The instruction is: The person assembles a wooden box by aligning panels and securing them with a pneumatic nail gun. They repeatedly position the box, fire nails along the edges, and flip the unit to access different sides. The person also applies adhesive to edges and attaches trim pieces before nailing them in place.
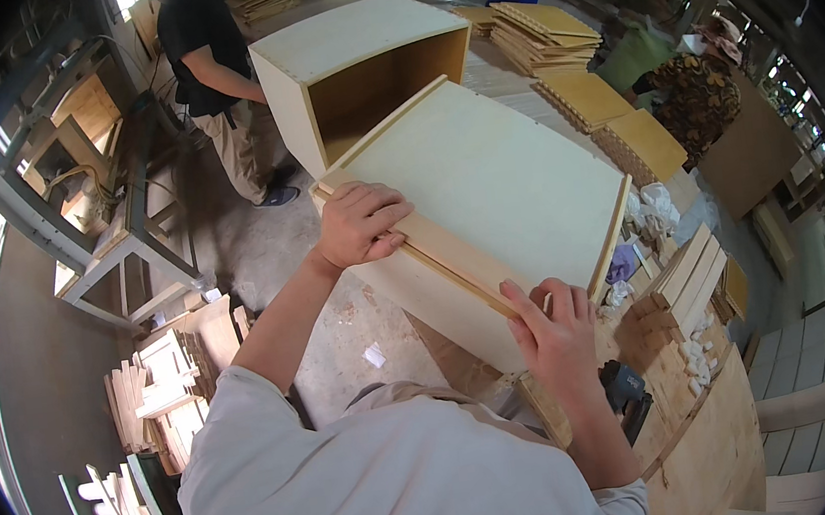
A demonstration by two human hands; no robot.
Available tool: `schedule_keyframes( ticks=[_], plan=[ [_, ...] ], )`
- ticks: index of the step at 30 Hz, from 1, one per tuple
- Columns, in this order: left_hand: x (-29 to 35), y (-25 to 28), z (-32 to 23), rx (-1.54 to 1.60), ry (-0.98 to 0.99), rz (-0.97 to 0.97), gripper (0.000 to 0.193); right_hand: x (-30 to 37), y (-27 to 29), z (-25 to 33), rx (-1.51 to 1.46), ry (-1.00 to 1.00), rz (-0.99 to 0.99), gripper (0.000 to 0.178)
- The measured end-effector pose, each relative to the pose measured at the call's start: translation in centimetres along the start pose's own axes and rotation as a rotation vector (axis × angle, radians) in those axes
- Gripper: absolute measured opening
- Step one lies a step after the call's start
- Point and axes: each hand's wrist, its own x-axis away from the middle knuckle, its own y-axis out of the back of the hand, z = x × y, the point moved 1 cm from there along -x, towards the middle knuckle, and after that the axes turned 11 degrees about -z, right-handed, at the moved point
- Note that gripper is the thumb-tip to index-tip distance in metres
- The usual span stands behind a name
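Pale wooden box (509, 172), largest item, centre of frame. Open-fronted box (360, 40) directly behind, upper centre. Stack of yellowish panels (546, 40), upper right. Wooden strip (458, 256) lies along the near edge of the pale box, mid-frame. Left hand (361, 225) grasps the strip's upper-left end; right hand (555, 323) touches its lower-right end, fingers bent, grip indeterminable. Dark tool (625, 388), lower right, beside the right forearm.
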Motion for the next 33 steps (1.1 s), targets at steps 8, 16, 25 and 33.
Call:
schedule_keyframes(
  ticks=[8,16,25,33],
  plan=[
    [0.1,1.0,-1.7,-0.103,0.135,0.191,0.032,-0.4,0.3,1.4,0.201,0.005,0.16,0.053],
    [-0.2,1.7,-1.4,0.058,0.258,0.273,0.034,-1.0,0.6,1.8,0.099,-0.054,0.25,0.052],
    [0.4,1.1,-1.3,0.044,0.193,0.118,0.035,-1.0,0.1,2.0,0.272,-0.078,0.301,0.055],
    [0.4,1.1,-1.6,0.067,0.234,0.137,0.03,-0.3,-0.4,2.2,0.241,-0.134,0.29,0.054]
  ],
)
